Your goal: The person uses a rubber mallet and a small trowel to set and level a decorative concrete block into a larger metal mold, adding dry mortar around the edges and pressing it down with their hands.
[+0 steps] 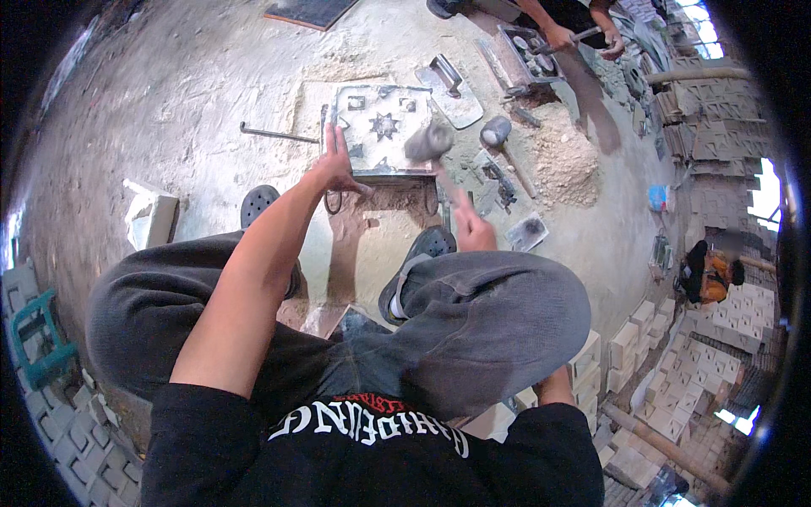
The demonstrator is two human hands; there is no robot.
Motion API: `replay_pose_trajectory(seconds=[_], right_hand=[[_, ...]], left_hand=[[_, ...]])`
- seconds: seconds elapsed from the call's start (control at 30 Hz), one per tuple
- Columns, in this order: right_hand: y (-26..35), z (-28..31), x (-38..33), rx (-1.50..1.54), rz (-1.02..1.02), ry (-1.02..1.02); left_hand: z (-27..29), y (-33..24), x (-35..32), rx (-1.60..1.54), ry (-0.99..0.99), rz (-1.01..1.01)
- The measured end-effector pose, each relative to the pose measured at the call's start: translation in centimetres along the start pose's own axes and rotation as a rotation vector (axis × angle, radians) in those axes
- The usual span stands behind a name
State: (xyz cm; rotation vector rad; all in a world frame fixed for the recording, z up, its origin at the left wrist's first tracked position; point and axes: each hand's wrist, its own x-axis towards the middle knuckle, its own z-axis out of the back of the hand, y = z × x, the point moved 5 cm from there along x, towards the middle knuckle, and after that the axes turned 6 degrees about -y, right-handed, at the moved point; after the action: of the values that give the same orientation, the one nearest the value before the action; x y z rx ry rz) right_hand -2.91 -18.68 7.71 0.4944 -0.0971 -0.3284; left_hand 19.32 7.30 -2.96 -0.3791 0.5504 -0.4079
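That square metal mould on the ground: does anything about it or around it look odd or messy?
Nothing looks broken. The metal mould lies flat under the left hand; loose sand is heaped on the floor beside it.

One head-worn fisheye view looks steeply down over the seated person's knees onto the sandy floor (pixel 211 76) close ahead.

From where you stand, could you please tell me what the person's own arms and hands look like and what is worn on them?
Both forearms are bare, with no gloves, watch or rings that I can make out on the left hand or the right hand. The arms come out of a black short-sleeved T-shirt with white and red lettering across the chest. The right hand is motion-blurred, so fine detail there is unclear.
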Motion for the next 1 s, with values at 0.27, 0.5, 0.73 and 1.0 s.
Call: replay_pose_trajectory(seconds=[0.27,0.5,0.73,1.0], right_hand=[[-3.6,2.1,-0.4,0.062,-0.050,-0.111],[0.6,4.1,0.6,0.259,-0.013,-0.327],[1.1,3.4,3.6,0.231,-0.028,-0.248],[0.9,1.7,4.3,0.100,0.008,-0.084]], left_hand=[[-0.5,-1.6,0.1,0.036,0.001,-0.027],[0.1,-2.2,-0.4,0.068,0.081,0.025],[0.9,-1.6,0.1,0.051,0.091,0.028],[0.0,-0.2,-0.6,0.094,-0.025,0.068]])
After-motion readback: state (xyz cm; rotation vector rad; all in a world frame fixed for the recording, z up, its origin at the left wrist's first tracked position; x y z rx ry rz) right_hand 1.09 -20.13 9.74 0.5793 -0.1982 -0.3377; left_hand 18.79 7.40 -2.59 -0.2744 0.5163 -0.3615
